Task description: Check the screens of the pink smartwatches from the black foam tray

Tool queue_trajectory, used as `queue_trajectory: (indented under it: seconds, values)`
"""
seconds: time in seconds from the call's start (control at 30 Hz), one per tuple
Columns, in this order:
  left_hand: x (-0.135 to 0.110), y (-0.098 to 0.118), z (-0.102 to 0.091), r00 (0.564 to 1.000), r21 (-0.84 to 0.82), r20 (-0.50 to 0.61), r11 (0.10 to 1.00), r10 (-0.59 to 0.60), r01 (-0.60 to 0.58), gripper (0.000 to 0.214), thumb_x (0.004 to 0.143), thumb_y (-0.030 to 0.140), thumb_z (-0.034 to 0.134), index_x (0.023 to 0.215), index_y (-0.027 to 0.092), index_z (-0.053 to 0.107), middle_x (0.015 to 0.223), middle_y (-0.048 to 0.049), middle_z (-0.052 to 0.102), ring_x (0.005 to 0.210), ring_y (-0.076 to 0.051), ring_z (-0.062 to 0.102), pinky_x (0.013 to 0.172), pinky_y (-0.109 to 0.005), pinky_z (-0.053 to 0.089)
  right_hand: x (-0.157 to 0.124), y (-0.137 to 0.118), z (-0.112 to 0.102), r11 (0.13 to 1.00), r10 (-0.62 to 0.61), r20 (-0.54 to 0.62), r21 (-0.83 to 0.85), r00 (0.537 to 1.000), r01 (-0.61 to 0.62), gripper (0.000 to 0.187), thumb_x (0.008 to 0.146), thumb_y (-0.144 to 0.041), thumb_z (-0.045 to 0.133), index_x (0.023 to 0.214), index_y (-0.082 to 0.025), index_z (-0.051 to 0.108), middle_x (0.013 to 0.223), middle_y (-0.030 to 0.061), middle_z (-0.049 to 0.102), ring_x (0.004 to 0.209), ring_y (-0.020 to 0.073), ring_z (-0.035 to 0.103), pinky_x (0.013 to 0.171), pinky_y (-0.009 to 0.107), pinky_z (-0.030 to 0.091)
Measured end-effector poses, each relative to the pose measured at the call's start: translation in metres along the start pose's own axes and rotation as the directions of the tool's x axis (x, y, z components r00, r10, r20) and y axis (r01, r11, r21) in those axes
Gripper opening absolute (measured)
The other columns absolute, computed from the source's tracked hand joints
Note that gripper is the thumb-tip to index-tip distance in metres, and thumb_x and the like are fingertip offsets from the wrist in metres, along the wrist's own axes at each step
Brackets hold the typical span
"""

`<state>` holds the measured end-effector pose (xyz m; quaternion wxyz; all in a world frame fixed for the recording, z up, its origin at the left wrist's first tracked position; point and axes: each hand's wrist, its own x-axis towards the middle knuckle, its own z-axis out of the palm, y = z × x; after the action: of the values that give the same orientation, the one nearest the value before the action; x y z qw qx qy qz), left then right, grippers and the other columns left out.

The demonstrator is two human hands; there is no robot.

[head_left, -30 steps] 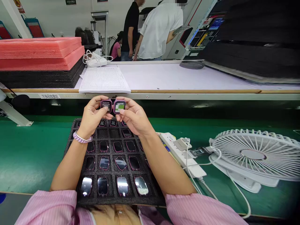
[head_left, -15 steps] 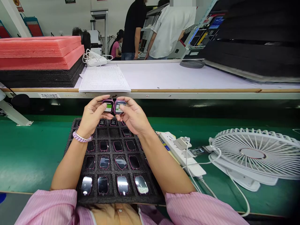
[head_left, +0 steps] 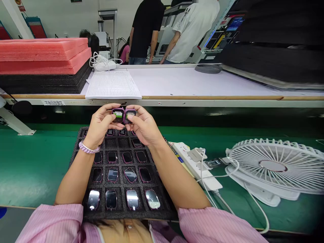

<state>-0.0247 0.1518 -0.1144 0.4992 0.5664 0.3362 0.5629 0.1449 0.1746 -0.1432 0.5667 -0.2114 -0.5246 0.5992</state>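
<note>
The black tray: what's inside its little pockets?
Purple-edged watches sit in most pockets; a few look empty. The left hand and right hand hide some far pockets.

The two watches (head_left: 124,115) had purple cases and lit screens with green and white bands. The foam tray (head_left: 76,152) was black, the belt (head_left: 32,162) green, the sleeves (head_left: 50,222) pink with fine stripes. At far left lay pink foam sheets (head_left: 43,54) over black ones; the fan (head_left: 275,167) at right was white
</note>
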Motion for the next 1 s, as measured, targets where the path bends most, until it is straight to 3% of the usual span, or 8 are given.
queue_trajectory:
  seconds: [0.3, 0.57, 0.87, 0.93, 1.0]
  values:
    - [0.0, -0.001, -0.001, 1.0, -0.028, -0.017, 1.0, 0.001, -0.001, 0.038, 0.079, 0.027, 0.064, 0.116, 0.017, 0.064, 0.094, -0.001, 0.074, 0.06, -0.013, 0.074, 0.059, -0.024, 0.066, -0.001, -0.003, 0.0, 1.0, 0.014, 0.021, -0.01, 1.0, -0.013, 0.045, 0.075, -0.03, 0.083, 0.113, -0.022, 0.059, 0.086, -0.0033, 0.067, 0.058, 0.0093, 0.059, 0.055, 0.022, 0.049]
    - [-0.001, -0.001, -0.001, 0.999, 0.038, -0.028, 0.999, 0.034, -0.033, 0.043, 0.079, 0.025, 0.072, 0.121, 0.018, 0.065, 0.095, -0.0023, 0.075, 0.061, -0.012, 0.074, 0.061, -0.021, 0.066, -0.001, -0.002, -0.001, 1.0, -0.004, 0.037, -0.029, 0.999, 0.005, 0.044, 0.081, -0.035, 0.082, 0.116, -0.022, 0.059, 0.086, -0.002, 0.067, 0.058, 0.0101, 0.061, 0.054, 0.023, 0.048]
    - [-0.004, 0.004, 0.001, 0.998, 0.051, -0.034, 0.997, 0.052, -0.05, 0.048, 0.08, 0.021, 0.067, 0.128, 0.018, 0.064, 0.11, -0.0061, 0.075, 0.064, -0.011, 0.073, 0.066, -0.024, 0.067, 0.0, -0.007, -0.006, 0.999, -0.003, 0.019, -0.032, 1.0, 0.004, 0.051, 0.073, -0.02, 0.073, 0.122, -0.023, 0.057, 0.088, -0.0025, 0.067, 0.065, 0.0118, 0.063, 0.06, 0.025, 0.053]
    - [-0.01, 0.011, 0.005, 0.998, 0.01, 0.007, 0.998, 0.062, -0.062, 0.048, 0.08, 0.02, 0.072, 0.127, 0.019, 0.065, 0.109, -0.0056, 0.075, 0.063, -0.01, 0.072, 0.064, -0.023, 0.066, -0.003, -0.013, -0.005, 1.0, -0.003, 0.011, -0.025, 1.0, 0.004, 0.056, 0.073, -0.019, 0.077, 0.125, -0.024, 0.057, 0.096, -0.001, 0.067, 0.071, 0.013, 0.066, 0.064, 0.026, 0.057]
    - [-0.025, 0.023, 0.009, 0.991, -0.068, 0.119, 0.996, 0.059, -0.051, 0.053, 0.077, 0.02, 0.082, 0.128, 0.023, 0.066, 0.104, -0.0045, 0.076, 0.066, -0.012, 0.072, 0.062, -0.022, 0.065, -0.008, -0.025, -0.002, 0.999, -0.006, 0.026, -0.038, 1.0, 0.007, 0.06, 0.075, -0.02, 0.082, 0.129, -0.026, 0.058, 0.104, 0.0013, 0.067, 0.076, 0.0147, 0.067, 0.069, 0.029, 0.06]
